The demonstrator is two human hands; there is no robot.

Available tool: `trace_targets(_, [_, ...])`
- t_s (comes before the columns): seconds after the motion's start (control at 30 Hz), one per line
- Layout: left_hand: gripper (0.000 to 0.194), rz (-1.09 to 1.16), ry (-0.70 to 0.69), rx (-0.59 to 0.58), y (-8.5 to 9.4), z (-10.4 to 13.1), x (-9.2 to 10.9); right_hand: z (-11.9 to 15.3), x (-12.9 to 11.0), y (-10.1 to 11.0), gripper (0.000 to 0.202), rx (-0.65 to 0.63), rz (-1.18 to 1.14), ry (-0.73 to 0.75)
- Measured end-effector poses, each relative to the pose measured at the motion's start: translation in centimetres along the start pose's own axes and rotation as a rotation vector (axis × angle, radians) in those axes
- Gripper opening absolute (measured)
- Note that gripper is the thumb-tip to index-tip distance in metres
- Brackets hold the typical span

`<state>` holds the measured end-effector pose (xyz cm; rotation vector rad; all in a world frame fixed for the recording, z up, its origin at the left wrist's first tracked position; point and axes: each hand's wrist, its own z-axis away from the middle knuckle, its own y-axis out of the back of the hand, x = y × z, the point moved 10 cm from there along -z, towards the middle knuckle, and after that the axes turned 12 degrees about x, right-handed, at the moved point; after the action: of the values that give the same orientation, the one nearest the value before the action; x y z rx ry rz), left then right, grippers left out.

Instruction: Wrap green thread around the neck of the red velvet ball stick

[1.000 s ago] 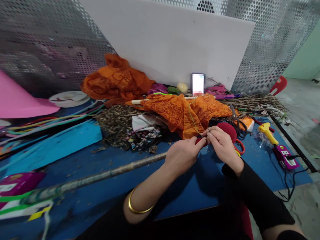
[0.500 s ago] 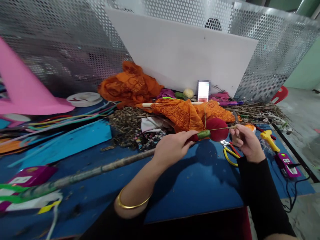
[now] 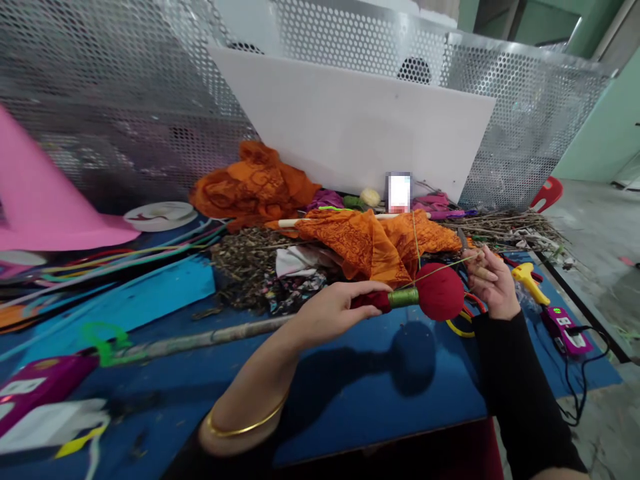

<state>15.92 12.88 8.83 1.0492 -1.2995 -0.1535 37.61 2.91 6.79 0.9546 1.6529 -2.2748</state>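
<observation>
My left hand (image 3: 327, 312) is closed around the dark red cloth neck of a long stick (image 3: 215, 337), just below its round red cloth-covered head (image 3: 441, 292). Green yarn (image 3: 403, 297) is wound in a band about the neck, between my fingers and the head. My right hand (image 3: 493, 283), up and to the right of the head, pinches the taut yarn strand, which slants down to the band. Another length of yarn rises from near the band across an orange patterned cloth (image 3: 370, 247). Green loops (image 3: 103, 341) hang at the stick's far left end.
Scissors with yellow and red handles (image 3: 463, 328) lie behind the red head. To the right are a yellow glue gun (image 3: 531, 285) and a purple power box (image 3: 567, 331) with cables. Twigs (image 3: 245, 260), a blue sheet (image 3: 165, 293) and a pink hat shape (image 3: 45, 207) occupy the left.
The view has shifted. The red head sits lower and the stick's left end has swung up and right. The strand in my right hand, nearly level before, now slopes upward.
</observation>
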Motion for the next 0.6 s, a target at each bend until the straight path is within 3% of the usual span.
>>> trace_targets(0.1, [0.046, -0.118, 0.025, 0.083, 1.3, 0.0, -0.5, 0.1, -0.3, 0.3, 0.016, -0.016, -0.087, -0.019])
trace_targets(0.2, [0.046, -0.279, 0.044, 0.132, 2.0, 0.0, -0.6, 0.1, -1.1, 0.5, 0.013, 0.0, -0.123, 0.082])
trace_targets(0.37, [0.041, -0.125, 0.032, -0.011, 0.3, 0.3, 0.0, -0.4, -2.2, 1.0, 0.006, 0.076, -0.065, 0.302])
trace_targets(0.43, [0.04, 0.019, 0.028, -0.067, -0.3, 0.5, 0.4, -0.6, -3.0, 1.9, 0.01, 0.189, 0.157, 0.477])
trace_targets(0.5, [0.04, 0.156, 0.036, -0.071, -0.3, 0.7, 0.8, -0.2, -4.1, 2.2, 0.021, 0.356, 0.584, 0.711])
trace_targets(0.6, [0.044, 0.34, 0.101, -0.034, 0.3, 0.9, 0.6, 0.5, -4.2, 1.3, 0.025, 0.524, 1.107, 0.953])
